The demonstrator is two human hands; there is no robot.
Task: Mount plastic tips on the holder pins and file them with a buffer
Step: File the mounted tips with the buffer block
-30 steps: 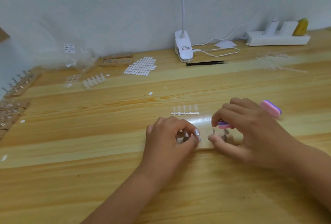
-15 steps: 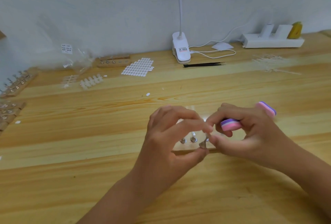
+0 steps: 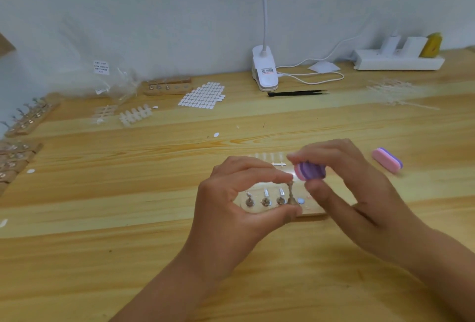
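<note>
Head view: left hand [image 3: 231,207] pinches a holder pin [image 3: 291,194]; right hand [image 3: 359,193] grips a purple buffer [image 3: 309,170]

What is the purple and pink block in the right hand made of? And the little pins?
The buffer looks like matte foam, in pink and purple layers with rounded corners. The pins look like metal: grey and shiny, though they are too small to be sure.
</note>
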